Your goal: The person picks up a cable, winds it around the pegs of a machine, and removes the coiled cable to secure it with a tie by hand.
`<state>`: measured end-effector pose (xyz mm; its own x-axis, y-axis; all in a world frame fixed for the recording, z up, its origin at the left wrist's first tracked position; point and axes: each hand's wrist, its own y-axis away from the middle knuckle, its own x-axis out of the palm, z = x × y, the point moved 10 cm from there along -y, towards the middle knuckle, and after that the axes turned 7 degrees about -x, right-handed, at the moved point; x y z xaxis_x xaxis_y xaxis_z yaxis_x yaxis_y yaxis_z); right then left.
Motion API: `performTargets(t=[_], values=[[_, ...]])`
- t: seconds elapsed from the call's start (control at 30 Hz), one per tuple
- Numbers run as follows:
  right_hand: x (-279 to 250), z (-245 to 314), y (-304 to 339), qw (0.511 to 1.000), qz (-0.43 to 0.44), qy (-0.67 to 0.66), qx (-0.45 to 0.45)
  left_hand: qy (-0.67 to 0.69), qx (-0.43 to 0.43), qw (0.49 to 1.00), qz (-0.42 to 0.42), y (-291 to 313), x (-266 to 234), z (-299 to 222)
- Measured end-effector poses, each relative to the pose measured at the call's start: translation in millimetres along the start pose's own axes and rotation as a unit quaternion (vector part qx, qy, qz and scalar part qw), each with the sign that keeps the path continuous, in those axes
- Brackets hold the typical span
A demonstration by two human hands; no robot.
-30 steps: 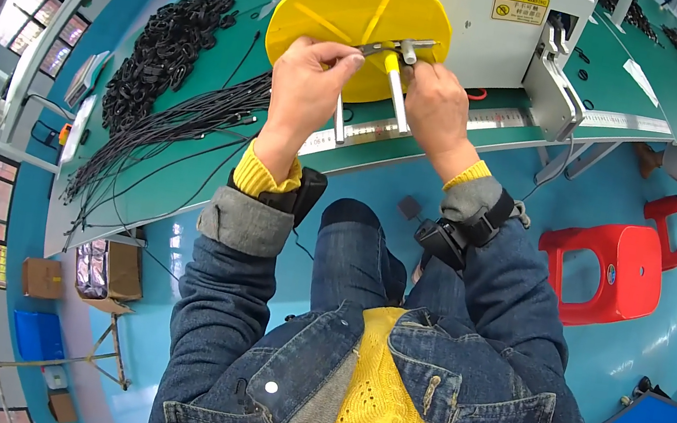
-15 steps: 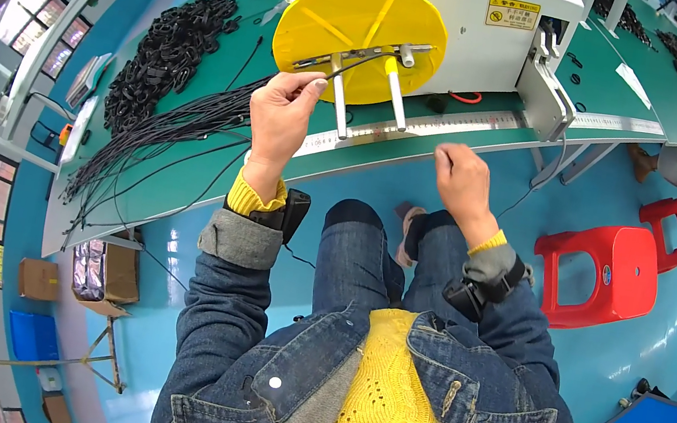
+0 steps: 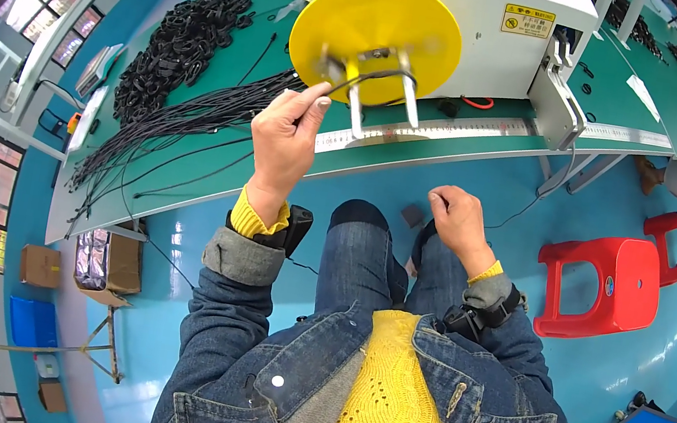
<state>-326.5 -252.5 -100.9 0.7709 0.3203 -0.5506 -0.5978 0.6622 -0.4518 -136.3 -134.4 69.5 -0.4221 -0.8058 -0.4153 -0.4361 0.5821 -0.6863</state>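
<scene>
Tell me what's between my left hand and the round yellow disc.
A thin black cable runs from the left hand toward the disc, in the head view.

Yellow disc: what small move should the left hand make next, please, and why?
Probably the left hand should guide the cable lightly, letting it slip through the fingers: it runs from there to the rods on the disc, whose blurred parts suggest turning. The right hand is clear of the disc.
</scene>
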Motion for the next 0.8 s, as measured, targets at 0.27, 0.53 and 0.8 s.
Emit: performTargets(t=[0.27, 0.53, 0.8], values=[[7.9, -3.7, 1.1, 0.999, 0.037, 0.005, 0.007, 0.015, -0.015, 1.000, 0.019, 14.9, 5.5, -9.3], [1.7, 13.1, -10.6, 0.999, 0.030, -0.015, -0.025, 0.016, -0.022, 0.999, 0.034, 23.6, 19.0, -12.4], [-65.0, 108.1, -65.9, 0.977, -0.126, -0.050, -0.163, -0.185, 0.106, 0.975, 0.063, 10.3, 40.6, -76.5]])
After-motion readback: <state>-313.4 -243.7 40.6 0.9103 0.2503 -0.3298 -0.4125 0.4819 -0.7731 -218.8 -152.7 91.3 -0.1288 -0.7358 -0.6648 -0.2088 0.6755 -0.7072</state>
